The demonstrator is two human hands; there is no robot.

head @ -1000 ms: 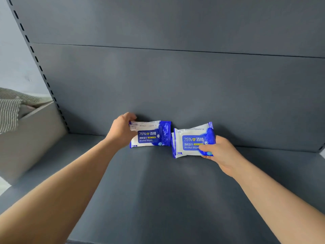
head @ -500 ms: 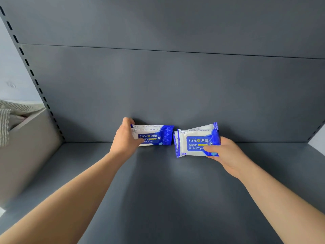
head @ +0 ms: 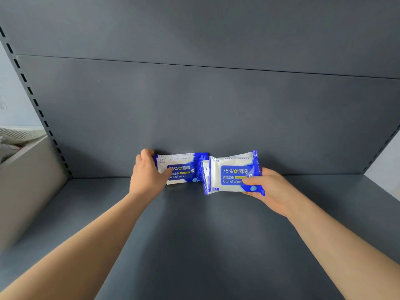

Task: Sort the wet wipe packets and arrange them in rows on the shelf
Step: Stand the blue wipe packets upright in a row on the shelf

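Two blue-and-white alcohol wipe packets stand at the back of the dark grey shelf (head: pixel 194 234). The left packet (head: pixel 184 167) leans against the back panel, and my left hand (head: pixel 147 176) grips its left end with the thumb across its front. The right packet (head: pixel 231 172) stands a little nearer to me and overlaps the left packet's right end. My right hand (head: pixel 268 187) holds it at its lower right corner, thumb on the front and fingers behind. A second packet's edge seems to show behind its left side.
The shelf's back panel (head: pixel 216 115) rises straight behind the packets, with slotted uprights (head: pixel 36 102) at both sides. A beige box (head: pixel 23 180) with striped cloth in it stands left of the shelf.
The view has shifted, so both hands and packets sit lower and more central. My left thumb has moved onto the front of the left packet. The right packet stands slightly straighter.
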